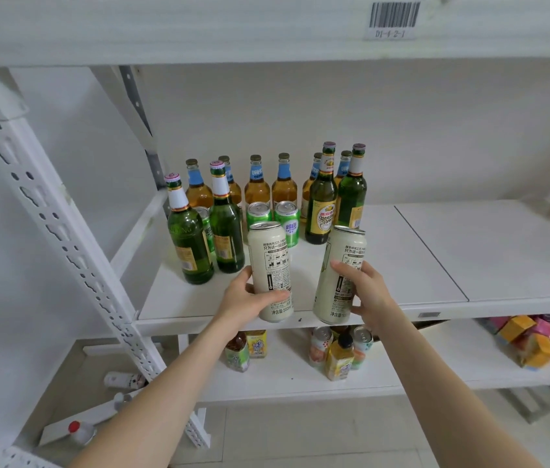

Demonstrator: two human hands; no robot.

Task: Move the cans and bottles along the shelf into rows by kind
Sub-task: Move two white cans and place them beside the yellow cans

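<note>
left grip (246, 297) clamped low on left cream can (270, 258) | right grip (366, 288) clamped mid right cream can (344, 244)

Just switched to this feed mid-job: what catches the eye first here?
Two tall cream cans at the front edge of the shelf: the left hand grips the left cream can, the right hand grips the right cream can. Behind them stand green bottles on either side, green cans between, and amber bottles in a row at the back.
</note>
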